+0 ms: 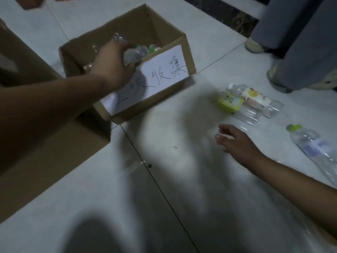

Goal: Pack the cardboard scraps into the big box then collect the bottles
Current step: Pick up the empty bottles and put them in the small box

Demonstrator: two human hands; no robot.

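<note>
From the head camera, your left grip (113,64) is curled round a clear plastic bottle (134,54). The bottle looks crumpled and see-through, and it is held over the near edge of the open cardboard box (164,21). Inside that box lie more clear bottles with green caps (153,47), blurred and partly hidden by your hand. A white paper sheet (164,73) with handwritten black characters is stuck on the box's near wall.

Your right grip (237,141) is released, with the fingers loosely spread and holding nothing. It hangs over the pale tiled floor (182,179), near the bottles lying there but apart from them.

Just beyond it, two bottles lie side by side and touching. One is a clear bottle with a lime-green label (230,104). The other is a clear bottle with a white and yellow label (255,96) and a white cap. Further to your right lies a longer clear bottle with a green cap (313,145) and a pale bluish label.

At your left, part of the big box (45,139) shows as plain brown cardboard, close beside the smaller box. You cannot see what is in it. At top right stand another person's grey trouser legs (300,42) and light shoes (253,46).
</note>
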